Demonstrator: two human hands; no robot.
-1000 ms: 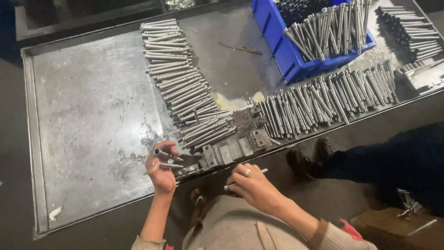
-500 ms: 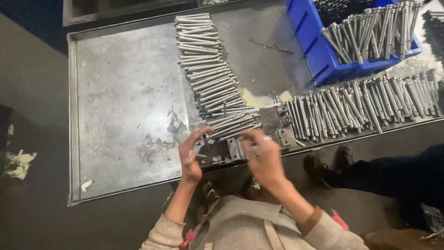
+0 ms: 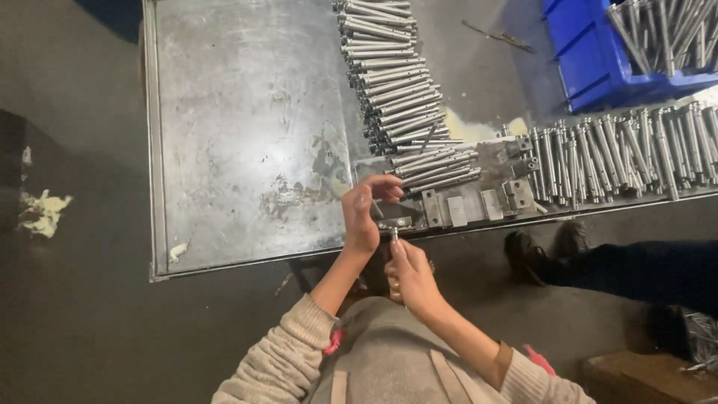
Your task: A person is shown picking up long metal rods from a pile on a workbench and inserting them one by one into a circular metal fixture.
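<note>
My left hand (image 3: 364,212) is raised at the near edge of the metal tray table (image 3: 247,135), fingers curled around a small metal piece. Just below it, my right hand (image 3: 407,273) pinches the end of a short metal bolt (image 3: 394,233) that points up toward the left hand. Both hands hover beside a small metal jig with blocks (image 3: 467,203) fixed at the table's edge. A long row of finished metal rods (image 3: 393,82) lies just beyond the left hand.
A second row of rods (image 3: 628,153) lines the right side of the table. A blue bin (image 3: 591,56) full of rods stands at the back right. Another person's shoes and legs (image 3: 568,251) are on the floor to the right.
The view has shifted left and closer. My hands have come together at the table edge; the right hand has moved from the jig down below the left, holding a bolt upright.
</note>
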